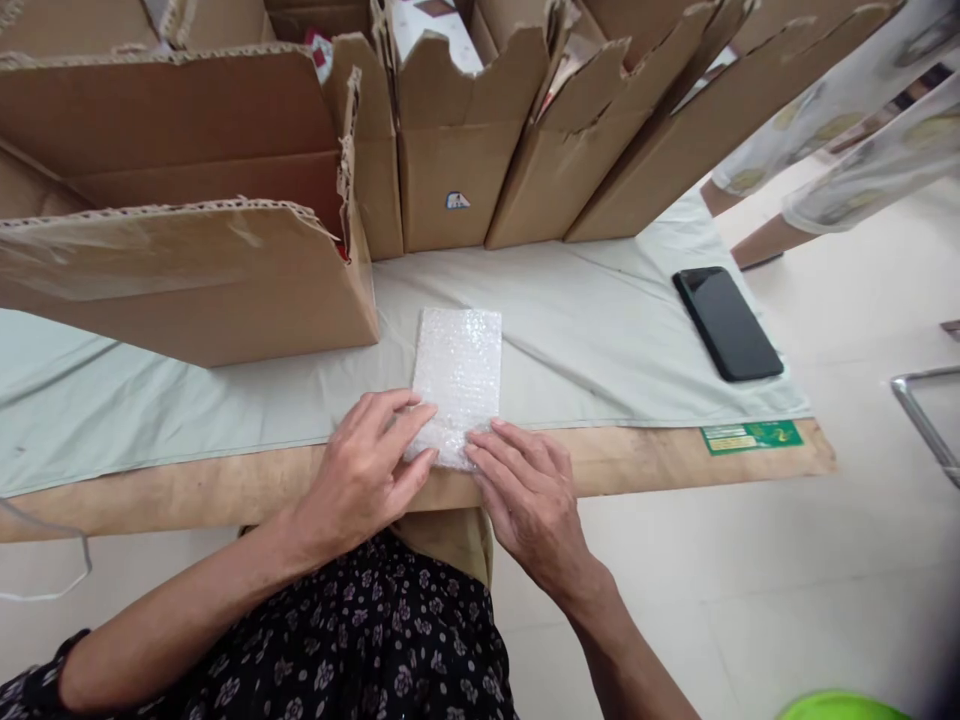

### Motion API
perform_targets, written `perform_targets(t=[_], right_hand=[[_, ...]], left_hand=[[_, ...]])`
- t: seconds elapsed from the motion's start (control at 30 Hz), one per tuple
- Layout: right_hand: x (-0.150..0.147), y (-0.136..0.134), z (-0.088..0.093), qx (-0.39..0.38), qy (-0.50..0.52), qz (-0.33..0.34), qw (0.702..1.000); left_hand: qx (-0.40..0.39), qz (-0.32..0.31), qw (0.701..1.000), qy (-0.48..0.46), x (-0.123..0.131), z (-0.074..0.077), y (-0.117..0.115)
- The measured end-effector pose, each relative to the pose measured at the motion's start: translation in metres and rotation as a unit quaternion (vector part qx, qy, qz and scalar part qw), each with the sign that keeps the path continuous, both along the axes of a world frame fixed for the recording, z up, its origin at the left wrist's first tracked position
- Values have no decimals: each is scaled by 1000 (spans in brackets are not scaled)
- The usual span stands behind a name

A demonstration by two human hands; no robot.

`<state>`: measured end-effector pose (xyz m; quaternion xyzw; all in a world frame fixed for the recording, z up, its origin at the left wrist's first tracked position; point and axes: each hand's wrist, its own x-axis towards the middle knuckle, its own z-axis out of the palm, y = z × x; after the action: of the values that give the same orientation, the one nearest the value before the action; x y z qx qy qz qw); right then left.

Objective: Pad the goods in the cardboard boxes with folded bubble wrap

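A flat rectangular bubble-wrap bag [459, 365] lies near the front of the table, its lower end over the bare wooden edge. My left hand [367, 460] touches the bag's lower left side, with fingers stretched out and thumb apart from them. On the lower right corner rest the fingertips of my right hand [529, 480], its fingers extended and close together; its thumb is mostly hidden beneath them. Whether anything is inside the bag I cannot tell.
An open cardboard box [285, 290] stands at left. Several narrower cardboard boxes [457, 160] line the back, holding packets. A black phone [727, 322] lies at right on the pale cloth [592, 340]. Beyond it stands a person's legs [847, 170]. A green label [752, 436] marks the wooden edge.
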<state>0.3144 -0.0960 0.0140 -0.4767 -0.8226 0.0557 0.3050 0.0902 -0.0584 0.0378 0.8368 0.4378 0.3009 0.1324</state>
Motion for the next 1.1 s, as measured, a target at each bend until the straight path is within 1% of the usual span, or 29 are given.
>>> perform_targets(t=[0.07,0.13,0.2,0.3,0.37,0.4,0.47,0.53,0.57,0.63,0.73,0.8,0.9,1.0,1.07,1.1], right_hand=[[1,2,1,-6,7,3,1000],[2,4,2,-13,19,6,1000],[4,7,4,-23,36,14,999],[6,11,5,-46,60,21,997],[7,12,5,-50,72,8,996],[8,12,6,-40,74,-7,996],[9,10,7,4,71,-43,997],[10,8,8,54,56,-56,995],[10,8,8,66,43,-50,996],[8,10,9,61,4,-24,998],[5,18,8,35,-53,-4,998],[4,23,9,30,-47,-5,998],[5,24,14,13,5,-1,1000],[7,20,17,-24,52,19,998],[8,18,18,-42,69,17,997],[9,17,18,-42,72,6,996]], left_hand=[[21,-38,999,26,-5,1,-4],[16,-82,995,47,-9,-1,-8],[4,-98,994,45,-10,-4,-10],[-29,-83,996,-4,-9,-5,-9],[-64,-67,995,-35,-7,-3,-5],[-79,-57,994,-43,-6,-1,-2],[-105,-30,993,-48,-3,1,4],[-125,-6,991,-43,-1,2,10],[-129,3,991,-38,0,1,13],[-121,14,992,-20,1,-2,18],[-71,27,997,5,1,-4,19],[-33,18,999,0,-2,-3,17],[-9,-32,999,-8,-8,2,9],[-27,-71,997,-17,-11,5,4],[-50,-65,996,-35,-10,3,6],[-61,-55,996,-42,-9,2,9]])
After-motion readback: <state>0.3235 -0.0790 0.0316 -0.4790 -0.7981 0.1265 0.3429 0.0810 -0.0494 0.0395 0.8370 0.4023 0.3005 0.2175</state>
